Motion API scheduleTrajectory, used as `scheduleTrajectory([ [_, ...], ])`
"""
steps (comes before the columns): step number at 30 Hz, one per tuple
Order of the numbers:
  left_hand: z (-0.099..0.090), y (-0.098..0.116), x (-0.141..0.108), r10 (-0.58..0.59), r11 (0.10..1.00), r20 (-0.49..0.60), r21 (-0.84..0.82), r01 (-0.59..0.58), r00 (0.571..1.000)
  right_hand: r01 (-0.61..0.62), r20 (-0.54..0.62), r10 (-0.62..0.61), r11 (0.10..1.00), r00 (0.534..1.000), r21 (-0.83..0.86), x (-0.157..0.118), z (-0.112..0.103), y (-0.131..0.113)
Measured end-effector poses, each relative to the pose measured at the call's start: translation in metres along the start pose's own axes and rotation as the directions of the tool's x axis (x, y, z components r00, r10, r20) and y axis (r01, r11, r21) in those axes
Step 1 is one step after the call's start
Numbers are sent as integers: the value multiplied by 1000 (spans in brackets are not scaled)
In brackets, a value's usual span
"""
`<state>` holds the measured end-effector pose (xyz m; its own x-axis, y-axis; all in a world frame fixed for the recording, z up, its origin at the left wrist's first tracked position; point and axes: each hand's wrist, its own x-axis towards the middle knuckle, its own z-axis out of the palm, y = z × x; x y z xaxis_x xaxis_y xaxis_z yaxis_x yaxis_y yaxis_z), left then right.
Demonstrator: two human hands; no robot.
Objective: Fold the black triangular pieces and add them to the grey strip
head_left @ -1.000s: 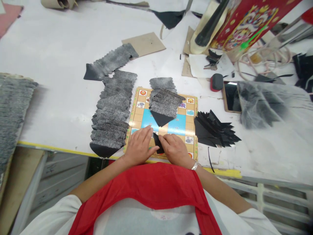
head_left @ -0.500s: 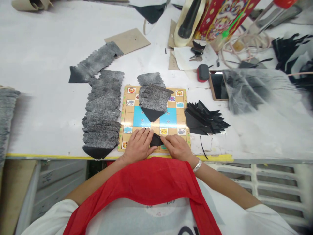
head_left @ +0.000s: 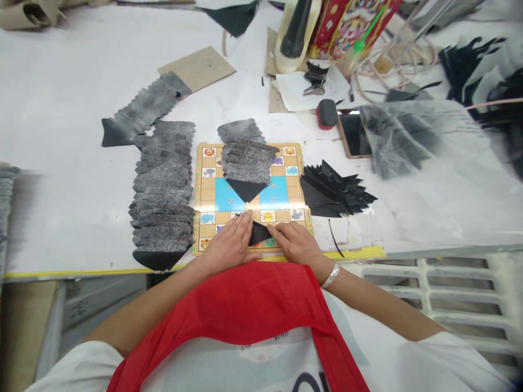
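A small folded piece of black leather-like material [head_left: 259,234] lies on the near part of a printed animal game board [head_left: 206,203]. My left hand [head_left: 229,239] rests flat over its left end, fingers stretched out close together, covering that end. The fingertips of my right hand [head_left: 297,243] pinch its right edge. Just beyond my hands, a stack of grey-backed black pieces [head_left: 248,163] sits on the board, its pointed black end toward me. Right of the board is a fanned pile of black pointed pieces [head_left: 337,190].
Left of the board runs a long overlapping row of grey-backed pieces [head_left: 163,185]. Farther back are a cardboard sheet [head_left: 200,71], a red-and-black case [head_left: 327,114], a phone [head_left: 354,135] and clear plastic sheeting [head_left: 404,139]. The table's yellow-taped edge [head_left: 73,272] lies close to me.
The view has shifted slightly. My left fingers have straightened and its thumb has moved nearer to me, uncovering more of the black piece. My right hand keeps its pinch at the right edge.
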<state>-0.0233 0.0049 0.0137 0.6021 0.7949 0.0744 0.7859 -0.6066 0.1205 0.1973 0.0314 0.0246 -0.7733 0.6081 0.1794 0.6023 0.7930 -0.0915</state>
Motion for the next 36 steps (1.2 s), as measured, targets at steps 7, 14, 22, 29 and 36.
scheduleTrajectory([
  [7, -1, 7, 3, -23, 1000, 22, 9, 22, 1000, -38, 57, 37, 999, 998, 11, -5, -5, 0],
  [14, -4, 19, 8, -69, 997, 84, 28, 67, 994, -53, 72, 53, 999, 996, -4, -9, -7, -1],
  [22, -2, 26, 9, -90, 996, 51, 24, 89, 995, -144, -12, 144, 989, 989, 39, -29, 0, 4],
  [29, -1, 28, 7, -93, 996, 66, 12, 92, 994, -138, -51, 141, 989, 989, 57, -33, 3, -4],
  [36, -2, 29, 7, -106, 994, 64, -1, 106, 992, -202, -90, 217, 967, 972, 153, -29, 4, -8],
])
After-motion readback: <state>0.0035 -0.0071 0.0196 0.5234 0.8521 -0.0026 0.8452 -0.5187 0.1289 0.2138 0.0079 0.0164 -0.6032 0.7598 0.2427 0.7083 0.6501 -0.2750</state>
